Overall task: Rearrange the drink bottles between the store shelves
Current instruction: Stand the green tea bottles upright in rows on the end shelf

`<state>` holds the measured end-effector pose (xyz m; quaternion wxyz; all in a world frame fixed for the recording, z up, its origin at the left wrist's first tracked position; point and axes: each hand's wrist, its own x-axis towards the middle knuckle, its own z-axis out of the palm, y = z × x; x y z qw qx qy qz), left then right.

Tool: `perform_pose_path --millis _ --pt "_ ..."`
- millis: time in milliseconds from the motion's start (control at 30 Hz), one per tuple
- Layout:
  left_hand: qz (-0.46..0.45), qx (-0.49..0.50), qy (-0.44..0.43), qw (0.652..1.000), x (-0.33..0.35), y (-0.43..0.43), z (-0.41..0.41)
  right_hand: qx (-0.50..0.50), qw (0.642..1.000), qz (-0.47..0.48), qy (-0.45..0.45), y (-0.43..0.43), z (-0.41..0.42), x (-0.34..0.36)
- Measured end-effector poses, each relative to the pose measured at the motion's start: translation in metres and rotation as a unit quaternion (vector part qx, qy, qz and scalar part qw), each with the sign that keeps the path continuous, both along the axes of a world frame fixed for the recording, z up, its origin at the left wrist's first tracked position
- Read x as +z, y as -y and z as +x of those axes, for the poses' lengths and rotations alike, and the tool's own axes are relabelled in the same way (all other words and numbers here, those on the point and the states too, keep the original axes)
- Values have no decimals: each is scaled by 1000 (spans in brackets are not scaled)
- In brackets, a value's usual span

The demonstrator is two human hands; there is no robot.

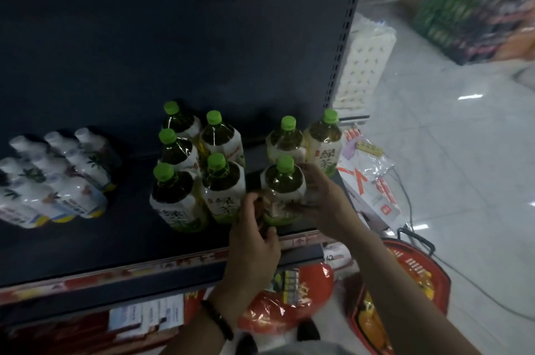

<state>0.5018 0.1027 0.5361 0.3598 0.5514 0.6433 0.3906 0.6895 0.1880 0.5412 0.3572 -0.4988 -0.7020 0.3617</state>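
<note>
Several green-capped tea bottles stand on a dark shelf. The front right bottle sits near the shelf's front edge, and both my hands are on it. My left hand curls round its lower left side. On the right, my right hand wraps round its side and base. Two more bottles stand just behind it, and a group of five stands to its left.
A shrink-wrapped pack of white-capped bottles lies at the shelf's left. A red basket and red bags sit on the floor below. Wrapped goods and paper rolls flank the shelf's right end. Tiled aisle at right.
</note>
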Motion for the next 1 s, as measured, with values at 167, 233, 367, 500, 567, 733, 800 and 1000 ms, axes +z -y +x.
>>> perform_pose_path --millis 167,233,367,500,567,733,800,1000 --pt "-10 -48 17 999 5 -15 42 -21 999 -43 -5 3 52 2" --pt "-13 -67 17 997 6 -19 58 -26 999 -32 -12 5 69 4" --pt "-17 -72 3 997 2 -29 83 -37 999 -10 -4 0 96 -1" --pt "-15 -57 -9 998 4 -38 96 -57 998 -15 23 -10 104 -8" --pt "-22 -60 -15 998 9 -43 100 -63 997 -17 38 -16 105 -10" --pt "-42 -52 -19 998 12 -46 108 -70 996 22 56 -25 108 -18" --pt "-46 -50 -7 998 15 -46 108 -73 995 22 61 -26 111 -21" --pt "-30 -5 -35 999 20 -31 75 -154 982 -91 59 2 89 -24"
